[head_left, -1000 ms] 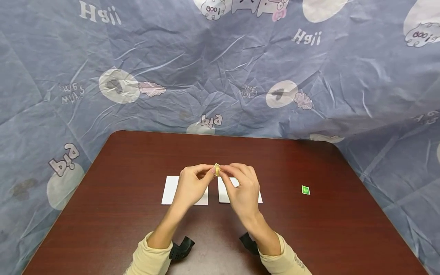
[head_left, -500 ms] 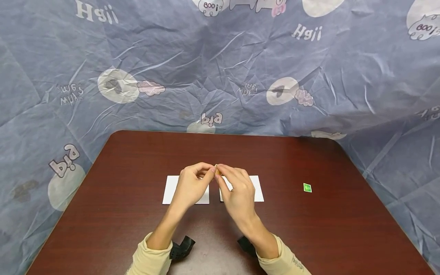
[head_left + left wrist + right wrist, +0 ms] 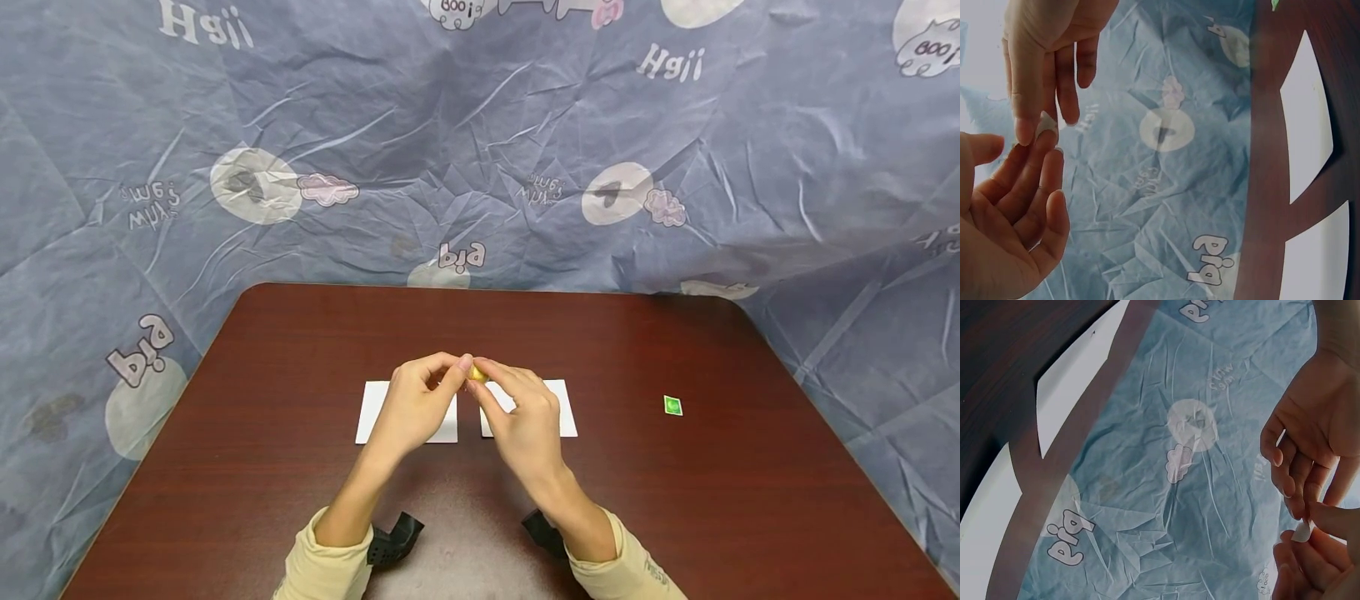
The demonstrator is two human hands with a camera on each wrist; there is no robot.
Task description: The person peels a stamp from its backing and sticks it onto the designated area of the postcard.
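A small yellow sticker (image 3: 478,374) with a pale underside is held up above the table between both hands. My right hand (image 3: 530,421) pinches it between thumb and fingertips. From the other side, my left hand (image 3: 417,407) has its thumb and fingertips at the sticker's edge. The wrist views show the white back of the sticker (image 3: 1045,124) at the meeting fingertips, with part of it covered by fingers. Below the hands lie two white cards, the left card (image 3: 442,429) and the right card (image 3: 564,408), each partly hidden.
A green square sticker (image 3: 672,406) lies on the dark red-brown table (image 3: 675,500), to the right of the cards. A wrinkled blue-grey printed cloth (image 3: 420,125) hangs behind and around the table. Black wrist straps (image 3: 393,537) show below the sleeves.
The yellow sticker has turned between the fingertips, from showing its face to showing a narrower part. My right hand shifted slightly left and then back a little. The head view tilted slightly.
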